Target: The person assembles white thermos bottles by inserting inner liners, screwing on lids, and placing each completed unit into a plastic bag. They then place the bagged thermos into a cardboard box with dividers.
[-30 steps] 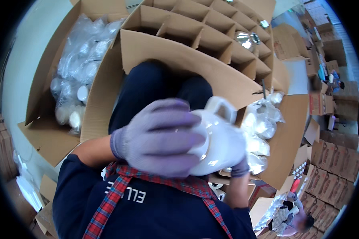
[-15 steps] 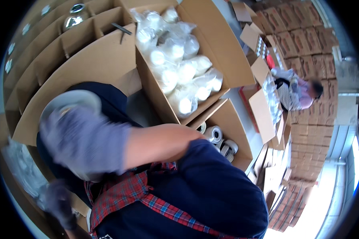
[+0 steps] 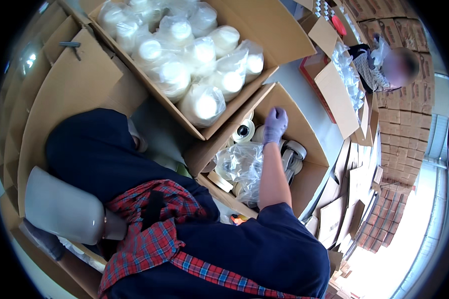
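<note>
A large pale grey-white vase (image 3: 65,205) with a wide body and narrower neck lies tilted against my lap at the left, its neck toward my apron. My left hand (image 3: 42,242), in a greyish glove, grips it from beneath, with the fingers partly hidden. My right hand (image 3: 275,124), in a purple glove, is closed over a cardboard box (image 3: 309,172) of tape rolls; whatever its fingers hold is hidden. Close to that hand lies a tape roll (image 3: 243,130). Crumpled clear plastic (image 3: 242,167) sits in the box beside my right forearm.
An open carton (image 3: 204,130) of plastic-wrapped white bottles (image 3: 204,107) stands ahead. At the left is a divided carton (image 3: 60,107) with a dark clip-like tool (image 3: 70,44) on its edge. Another person (image 3: 379,65) works at the far right, beside stacked cartons (image 3: 404,119).
My right hand has left the vase and moved right to the tape box. My left hand has come up under the vase, which is now tilted over. The view has shifted.
</note>
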Demonstrator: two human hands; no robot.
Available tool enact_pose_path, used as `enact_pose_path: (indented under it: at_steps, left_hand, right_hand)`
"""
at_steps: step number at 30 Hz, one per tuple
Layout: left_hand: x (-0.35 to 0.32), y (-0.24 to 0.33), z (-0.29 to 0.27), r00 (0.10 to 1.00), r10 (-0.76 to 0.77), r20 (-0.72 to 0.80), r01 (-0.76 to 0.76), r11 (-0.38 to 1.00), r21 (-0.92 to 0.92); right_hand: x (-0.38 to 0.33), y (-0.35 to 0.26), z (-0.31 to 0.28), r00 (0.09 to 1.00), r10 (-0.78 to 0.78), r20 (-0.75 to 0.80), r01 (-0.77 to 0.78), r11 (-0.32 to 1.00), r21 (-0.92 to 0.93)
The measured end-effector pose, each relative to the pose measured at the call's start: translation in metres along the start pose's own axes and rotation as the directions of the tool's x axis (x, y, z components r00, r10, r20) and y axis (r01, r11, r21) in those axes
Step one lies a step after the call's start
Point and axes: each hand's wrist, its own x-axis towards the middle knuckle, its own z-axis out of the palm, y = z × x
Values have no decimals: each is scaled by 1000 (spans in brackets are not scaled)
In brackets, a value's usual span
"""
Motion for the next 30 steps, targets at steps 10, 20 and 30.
enact_pose_path:
  at_steps: [10, 20, 30]
  left_hand:
    - [-31, 137, 4, 956, 224, -188, -189, 964, 185]
    - [-122, 236, 51, 741, 599, 303, -514, 797, -318]
    - [-103, 206, 28, 963, 60, 264, 257, 101, -961]
  right_hand:
    - [-43, 164, 46, 766, 601, 228, -151, 514, -845]
    - [-18, -93, -112, 946, -43, 322, -136, 847, 513]
    - [-216, -468, -95, 253, -952, -172, 649, 35, 760]
